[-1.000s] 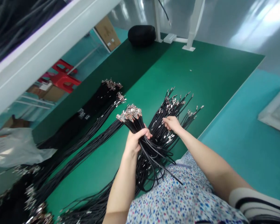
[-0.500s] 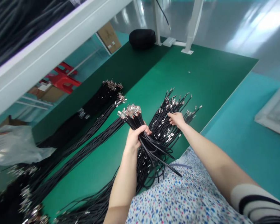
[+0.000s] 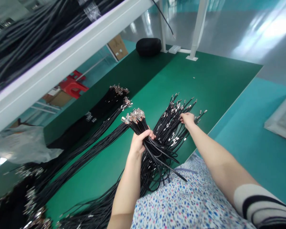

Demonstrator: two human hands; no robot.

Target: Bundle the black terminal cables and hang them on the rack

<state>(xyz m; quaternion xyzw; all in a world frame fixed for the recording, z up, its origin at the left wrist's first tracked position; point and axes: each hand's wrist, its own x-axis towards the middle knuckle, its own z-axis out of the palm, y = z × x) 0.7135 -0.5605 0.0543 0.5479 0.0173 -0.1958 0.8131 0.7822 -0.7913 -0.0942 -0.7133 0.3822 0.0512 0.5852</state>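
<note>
My left hand (image 3: 140, 140) is wrapped round a bundle of black cables (image 3: 139, 125), whose silvery metal connectors (image 3: 135, 115) stick out above the fist. Below the fist the cables fan out and hang down towards my apron. To the right lies a loose pile of black cables (image 3: 166, 119), their connector ends spread over the green table. At the right side of this pile, my right hand (image 3: 187, 119) has thumb and fingers pinched together on what looks like a cable among the ends. The exact grip at the fingertips is too small to make out fully.
Long cable bundles (image 3: 105, 138) run along the green table (image 3: 219, 86) on the left, near a clear plastic bag (image 3: 26, 143). A white-framed shelf (image 3: 69, 52) with more cables crosses above. A black case (image 3: 148, 47) stands by the frame's legs at the back.
My right hand has moved slightly right across the loose pile, its fingers still pinched. My left hand keeps its hold on the bundle. The view has shifted slightly.
</note>
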